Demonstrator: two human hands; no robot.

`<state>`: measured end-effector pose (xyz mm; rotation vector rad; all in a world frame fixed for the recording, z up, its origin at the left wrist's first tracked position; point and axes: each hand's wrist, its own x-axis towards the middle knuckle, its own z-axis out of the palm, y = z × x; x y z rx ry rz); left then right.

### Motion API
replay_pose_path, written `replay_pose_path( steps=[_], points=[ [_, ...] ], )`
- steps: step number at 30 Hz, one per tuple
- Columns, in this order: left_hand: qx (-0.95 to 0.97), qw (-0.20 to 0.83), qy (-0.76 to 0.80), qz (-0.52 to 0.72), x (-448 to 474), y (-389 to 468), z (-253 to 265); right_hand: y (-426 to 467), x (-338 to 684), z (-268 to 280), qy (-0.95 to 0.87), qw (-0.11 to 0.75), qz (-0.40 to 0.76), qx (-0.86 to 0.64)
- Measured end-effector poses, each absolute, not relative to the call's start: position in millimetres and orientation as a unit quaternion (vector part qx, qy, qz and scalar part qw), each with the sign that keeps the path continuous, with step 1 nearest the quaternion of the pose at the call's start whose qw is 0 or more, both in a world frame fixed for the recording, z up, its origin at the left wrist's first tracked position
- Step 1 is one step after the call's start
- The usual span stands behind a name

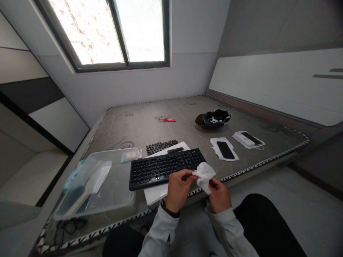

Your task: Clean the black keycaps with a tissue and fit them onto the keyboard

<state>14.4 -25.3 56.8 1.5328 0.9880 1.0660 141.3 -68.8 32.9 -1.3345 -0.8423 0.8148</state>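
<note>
A crumpled white tissue [205, 174] is held up between my two hands, over the front edge of the mattress. My left hand [179, 189] pinches its left corner, while my right hand [219, 195] grips its lower right side. Just behind my left hand lies a black keyboard [155, 169], tilted slightly and resting on a white box [157, 192]. Several keys at the keyboard's right end are hidden by the tissue and fingers. A small black bar-shaped object [175, 150] sits behind the keyboard on the box. Beyond it is a cluster of loose black keycaps [161, 146].
To the left stands a clear plastic bin [115, 198] holding papers and a stick-like item, with a black cable [70, 226] nearby. Two phones [225, 150] [252, 137] lie on white sheets at right. Farther back are a dark cap [214, 119] and a red packet [167, 119].
</note>
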Motion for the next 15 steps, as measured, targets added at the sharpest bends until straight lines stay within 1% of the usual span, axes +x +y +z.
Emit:
replay_pose_path(
  steps=[8, 11, 15],
  points=[
    [0.656, 0.447, 0.408, 0.452, 12.6, -25.9, 59.3, -71.5, 138.7, 28.9, -0.410, 0.571, 0.251, -0.665],
    [0.651, 0.442, 0.415, 0.456, 13.0, -26.1, 58.5, -71.9, 139.1, 30.2, -0.402, 0.574, 0.235, -0.674],
    [0.651, 0.468, 0.397, 0.448, 11.3, -24.8, 59.8, -72.6, 140.8, 29.9, -0.383, 0.598, 0.237, -0.663]
  ],
)
